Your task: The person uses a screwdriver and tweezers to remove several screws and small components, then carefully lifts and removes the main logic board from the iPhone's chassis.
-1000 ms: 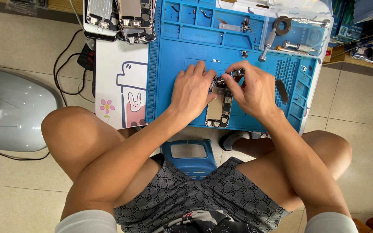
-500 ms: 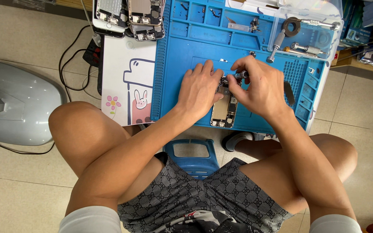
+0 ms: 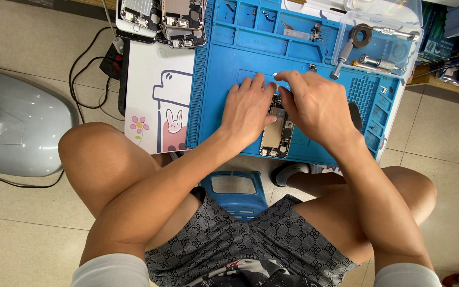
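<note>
An opened phone body with bare circuitry lies on a blue repair mat. My left hand rests flat on the phone's left side, fingers pointing away from me. My right hand covers the phone's upper right part, with its fingertips curled down at the top end. Whatever those fingertips pinch is hidden beneath them. Both forearms reach forward over my bare knees.
Several other opened phones lie at the mat's top left. Screwdrivers and a tape roll sit at the top right. A white sheet with a rabbit drawing lies left of the mat. Beside my left knee: a grey dome-shaped object. A blue stool is under me.
The view has shifted, so the mat sits lower in the picture. Both hands stay on the phone; the right fingertips have drawn closer over its top end.
</note>
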